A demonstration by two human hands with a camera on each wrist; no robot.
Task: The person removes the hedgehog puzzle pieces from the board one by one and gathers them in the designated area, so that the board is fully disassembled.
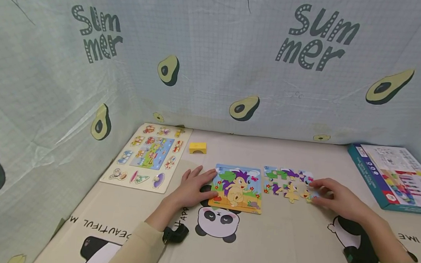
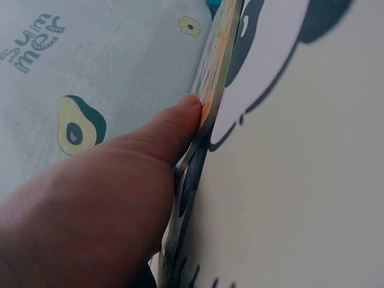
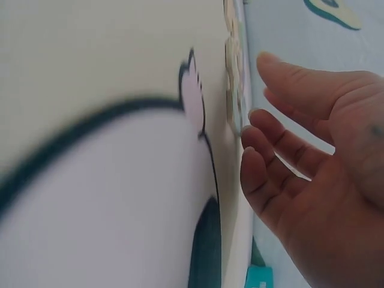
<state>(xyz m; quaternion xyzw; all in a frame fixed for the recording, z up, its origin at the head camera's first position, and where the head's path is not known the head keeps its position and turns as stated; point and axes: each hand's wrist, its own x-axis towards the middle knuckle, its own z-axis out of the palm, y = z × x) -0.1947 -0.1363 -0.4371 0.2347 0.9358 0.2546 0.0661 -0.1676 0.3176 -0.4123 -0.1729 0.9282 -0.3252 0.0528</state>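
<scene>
A square hedgehog picture puzzle board (image 1: 237, 187) lies on the table in front of the person. The left hand (image 1: 191, 189) rests along its left side, fingers spread and fairly straight. In the left wrist view the thumb (image 2: 180, 123) touches the board's edge (image 2: 217, 78). To the right of the board lie several loose jigsaw pieces (image 1: 291, 192), set close together in rows. The right hand (image 1: 336, 198) is at their right end, its fingers loosely bent. The right wrist view shows a gap between thumb and fingers, with nothing held, beside the pieces (image 3: 233, 90).
A wooden peg puzzle board (image 1: 124, 170) with vehicle and toy pictures lies at the back left. Near it stands a small yellow arch block (image 1: 198, 148). A flat teal-edged box (image 1: 410, 180) is at the right. Behind everything hangs a printed cloth (image 1: 205, 99).
</scene>
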